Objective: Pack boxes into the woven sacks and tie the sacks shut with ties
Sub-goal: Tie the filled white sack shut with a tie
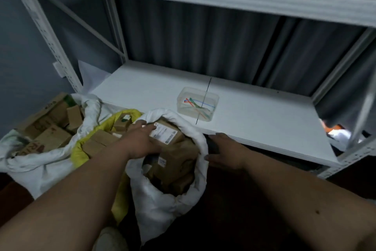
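Nearest the camera, two bare forearms reached forward over a white woven sack (162,200) that stood open on the dark floor, its rolled rim sagging around a load of brown cardboard boxes. The left hand (140,141) lay over the top box (166,134), a brown carton bearing a white label, with its fingers (148,127) spread and curved across the carton's upper edge, gripping it at the mouth of the sack. The right hand (225,153) was at the sack's right rim, its fingers curled down against the white fabric; whether they actually pinched the cloth could not be told.

Just left of this sack stood a yellow sack (81,151), also open and holding brown boxes. Farther left, another white sack (30,161) held more cartons, some printed with red lettering.

Beyond the sacks ran the white shelf board (254,120) of a pale metal rack. On it sat a clear plastic tub (198,103) containing colored ties (200,106) in red, green, blue and orange, with one thin dark tie standing up out of it. Grey curtain folds hung behind the rack.
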